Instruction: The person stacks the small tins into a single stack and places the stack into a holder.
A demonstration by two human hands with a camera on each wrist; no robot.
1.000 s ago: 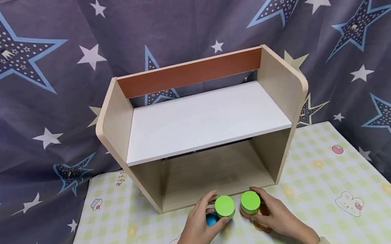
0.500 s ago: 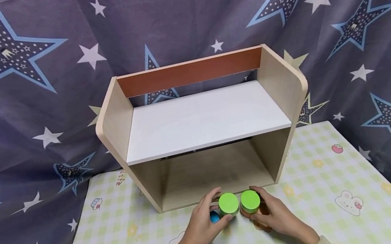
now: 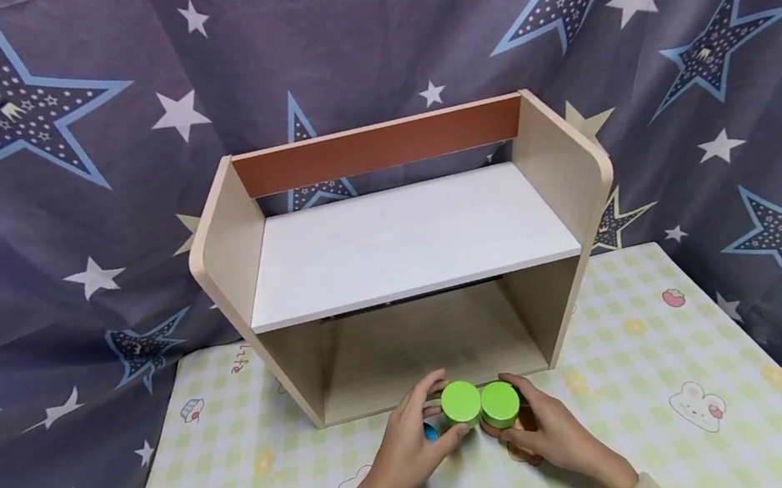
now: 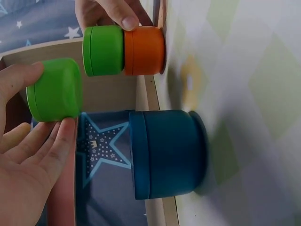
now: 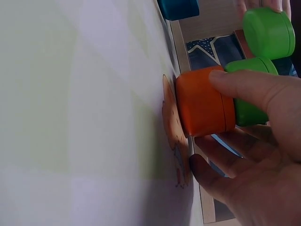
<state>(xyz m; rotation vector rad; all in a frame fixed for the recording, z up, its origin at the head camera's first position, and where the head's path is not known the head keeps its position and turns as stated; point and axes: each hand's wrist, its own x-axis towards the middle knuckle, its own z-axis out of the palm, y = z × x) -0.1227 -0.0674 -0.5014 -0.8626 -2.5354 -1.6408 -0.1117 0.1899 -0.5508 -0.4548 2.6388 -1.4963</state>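
Basically, the left hand (image 3: 401,453) pinches a first green jar (image 4: 55,89) between thumb and fingertips, clear of the table. The right hand (image 3: 562,433) has its thumb and fingers around an orange jar (image 4: 145,51), upright on the checked tablecloth (image 3: 756,451), with a second green jar (image 4: 104,51) stacked on top. The two green ones look adjacent from the head view (left wrist view shows a gap). A blue jar (image 4: 169,154) stands nearby, partly hidden by the left hand. Behind: a wooden shelf unit (image 3: 406,242), then a star-print curtain (image 3: 343,23).
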